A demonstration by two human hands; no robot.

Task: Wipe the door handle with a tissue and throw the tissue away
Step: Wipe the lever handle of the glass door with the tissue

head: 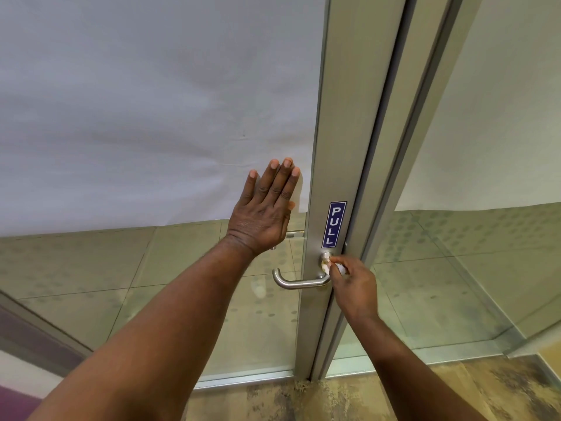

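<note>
A brushed-steel lever door handle [296, 282] juts left from the grey metal door frame [340, 147]. My right hand [353, 284] pinches a small crumpled white tissue [329, 264] and presses it on the round knob at the handle's base, just under a blue PULL sticker [333, 224]. My left hand [267, 208] lies flat with fingers spread on the glass door panel, above and left of the handle, holding nothing.
White paper [151, 101] covers the upper glass of the door. A second glass panel [485, 238] stands to the right of the frame. Mottled brown carpet [334, 399] lies at the door's foot. A purple surface [18, 402] shows at bottom left.
</note>
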